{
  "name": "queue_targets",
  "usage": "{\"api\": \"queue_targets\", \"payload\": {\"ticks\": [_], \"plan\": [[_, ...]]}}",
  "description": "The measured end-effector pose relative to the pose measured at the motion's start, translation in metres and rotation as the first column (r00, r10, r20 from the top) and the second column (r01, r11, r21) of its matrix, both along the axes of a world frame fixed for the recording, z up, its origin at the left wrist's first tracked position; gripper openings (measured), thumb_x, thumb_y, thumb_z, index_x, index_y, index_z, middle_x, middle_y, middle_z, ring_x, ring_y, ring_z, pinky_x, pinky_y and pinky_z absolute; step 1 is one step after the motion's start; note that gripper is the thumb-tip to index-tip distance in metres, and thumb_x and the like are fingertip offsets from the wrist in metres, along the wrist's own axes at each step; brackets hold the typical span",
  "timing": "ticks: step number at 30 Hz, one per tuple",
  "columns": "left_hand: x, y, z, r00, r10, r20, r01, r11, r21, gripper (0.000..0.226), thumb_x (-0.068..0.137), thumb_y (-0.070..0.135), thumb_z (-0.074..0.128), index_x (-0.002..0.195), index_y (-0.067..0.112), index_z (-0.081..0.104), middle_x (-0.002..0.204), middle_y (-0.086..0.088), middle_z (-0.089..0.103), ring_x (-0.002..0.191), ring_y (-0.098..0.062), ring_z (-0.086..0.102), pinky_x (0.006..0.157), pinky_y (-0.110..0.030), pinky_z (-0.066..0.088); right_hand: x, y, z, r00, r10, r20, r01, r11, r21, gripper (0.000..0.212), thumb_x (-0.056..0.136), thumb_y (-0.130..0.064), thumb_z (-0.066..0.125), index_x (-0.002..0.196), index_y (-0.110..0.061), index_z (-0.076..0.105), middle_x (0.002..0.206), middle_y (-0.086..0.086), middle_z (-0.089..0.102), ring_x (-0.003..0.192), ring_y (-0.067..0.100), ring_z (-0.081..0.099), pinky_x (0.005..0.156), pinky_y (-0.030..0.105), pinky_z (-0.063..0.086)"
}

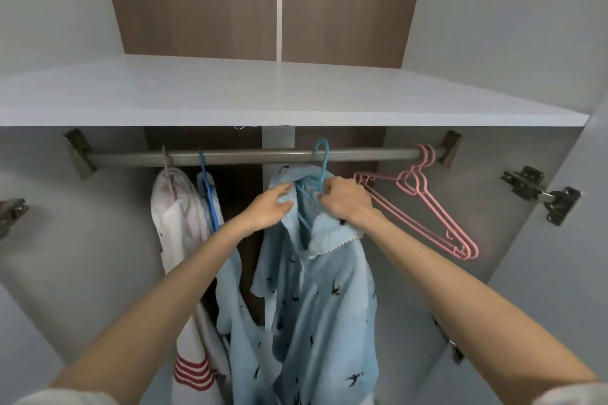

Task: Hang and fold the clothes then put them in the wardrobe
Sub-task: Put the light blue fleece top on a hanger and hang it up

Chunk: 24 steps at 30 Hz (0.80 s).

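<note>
A light blue shirt with small dark birds (324, 299) hangs on a light blue hanger (321, 158) hooked over the wardrobe's grey rail (256, 155). My right hand (345, 199) grips the hanger's neck and the shirt's collar just below the hook. My left hand (271, 207) touches the collar's left side with straight fingers. To the left hang a white garment with red stripes (184, 240) and another light blue garment (227, 289) on a darker blue hanger (207, 194).
Pink hangers (424, 204) with nothing on them hang at the rail's right end. A white shelf (279, 92) runs above the rail. Door hinges (539, 192) stick out on the right wall, and another hinge (11, 212) on the left.
</note>
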State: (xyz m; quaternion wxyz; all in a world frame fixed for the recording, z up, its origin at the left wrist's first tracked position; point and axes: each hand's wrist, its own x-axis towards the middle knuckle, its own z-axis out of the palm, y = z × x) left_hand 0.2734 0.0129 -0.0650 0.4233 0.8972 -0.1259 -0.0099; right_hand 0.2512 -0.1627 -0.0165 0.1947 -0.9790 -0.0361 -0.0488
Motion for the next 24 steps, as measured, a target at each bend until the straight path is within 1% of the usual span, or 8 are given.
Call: {"api": "queue_targets", "payload": {"ticks": [4, 8, 10, 13, 15, 19, 22, 24], "plan": [[0.008, 0.015, -0.002, 1.000, 0.027, 0.009, -0.027, 1.000, 0.012, 0.054, 0.098, 0.017, 0.049, 0.147, 0.010, 0.030, 0.151, -0.007, 0.036, 0.134, -0.022, 0.042, 0.108, -0.027, 0.031, 0.011, 0.023, 0.004, 0.999, 0.033, 0.015, -0.034, 0.999, 0.026, 0.017, 0.093, -0.038, 0.050, 0.090, -0.022, 0.052, 0.109, 0.013, 0.063, 0.101, 0.036, 0.060, 0.074, 0.032, 0.041], [0.007, 0.034, 0.000, 0.986, 0.084, 0.146, -0.091, 0.995, 0.042, 0.048, 0.096, 0.012, 0.051, 0.142, 0.007, 0.039, 0.145, -0.011, 0.044, 0.133, -0.025, 0.042, 0.101, -0.020, 0.030, 0.022, 0.050, 0.004, 1.000, 0.029, 0.003, -0.029, 0.999, 0.033, 0.028, 0.094, -0.037, 0.050, 0.107, -0.015, 0.060, 0.115, 0.013, 0.062, 0.105, 0.036, 0.059, 0.078, 0.033, 0.043], [0.004, 0.048, 0.001, 0.965, 0.129, 0.230, -0.150, 0.986, 0.077, 0.046, 0.095, 0.009, 0.051, 0.140, 0.006, 0.043, 0.142, -0.014, 0.046, 0.130, -0.028, 0.044, 0.101, -0.024, 0.033, 0.025, 0.063, -0.002, 1.000, 0.022, 0.000, -0.022, 0.999, 0.025, 0.030, 0.094, -0.036, 0.050, 0.112, -0.014, 0.061, 0.115, 0.013, 0.062, 0.106, 0.036, 0.059, 0.079, 0.033, 0.045], [-0.003, 0.072, -0.001, 0.943, 0.180, 0.280, -0.219, 0.969, 0.115, 0.044, 0.095, 0.008, 0.048, 0.139, 0.007, 0.045, 0.140, -0.015, 0.047, 0.128, -0.028, 0.047, 0.105, -0.031, 0.036, 0.027, 0.079, -0.017, 0.999, 0.033, 0.015, -0.033, 0.999, 0.006, 0.029, 0.097, -0.034, 0.048, 0.110, -0.012, 0.059, 0.112, 0.014, 0.062, 0.104, 0.037, 0.059, 0.077, 0.035, 0.044], [-0.011, 0.086, -0.005, 0.907, 0.238, 0.349, -0.296, 0.948, 0.121, 0.041, 0.094, 0.008, 0.051, 0.135, 0.008, 0.050, 0.135, -0.014, 0.050, 0.126, -0.028, 0.047, 0.105, -0.034, 0.037, 0.025, 0.087, -0.028, 0.999, 0.031, 0.035, -0.031, 0.999, 0.015, 0.028, 0.098, -0.034, 0.046, 0.109, -0.011, 0.057, 0.112, 0.015, 0.062, 0.103, 0.038, 0.059, 0.075, 0.035, 0.042], [-0.023, 0.095, -0.015, 0.767, 0.370, 0.524, -0.491, 0.864, 0.109, 0.041, 0.084, 0.011, 0.066, 0.123, 0.007, 0.055, 0.125, -0.015, 0.051, 0.121, -0.033, 0.041, 0.103, -0.035, 0.029, 0.024, 0.099, -0.036, 0.999, 0.019, 0.030, -0.022, 0.995, 0.093, 0.029, 0.099, -0.032, 0.044, 0.113, -0.009, 0.054, 0.114, 0.018, 0.060, 0.105, 0.041, 0.057, 0.078, 0.038, 0.042], [-0.027, 0.087, -0.026, 0.812, 0.432, 0.393, -0.488, 0.872, 0.050, 0.066, 0.077, 0.009, 0.074, 0.132, 0.004, 0.038, 0.131, -0.021, 0.033, 0.124, -0.036, 0.031, 0.102, -0.032, 0.026, 0.022, 0.103, -0.039, 0.997, 0.064, 0.031, -0.068, 0.987, 0.148, 0.028, 0.097, -0.026, 0.046, 0.120, -0.010, 0.043, 0.114, 0.018, 0.060, 0.100, 0.041, 0.059, 0.078, 0.041, 0.044], [-0.028, 0.083, -0.034, 0.861, 0.433, 0.267, -0.438, 0.898, -0.043, 0.075, 0.078, 0.000, 0.070, 0.138, 0.001, 0.024, 0.134, -0.024, 0.031, 0.120, -0.034, 0.036, 0.098, -0.028, 0.031, 0.021, 0.103, -0.041, 0.994, 0.101, 0.028, -0.105, 0.979, 0.175, 0.034, 0.095, -0.021, 0.047, 0.126, -0.011, 0.036, 0.116, 0.018, 0.057, 0.098, 0.042, 0.059, 0.078, 0.043, 0.045]]}}
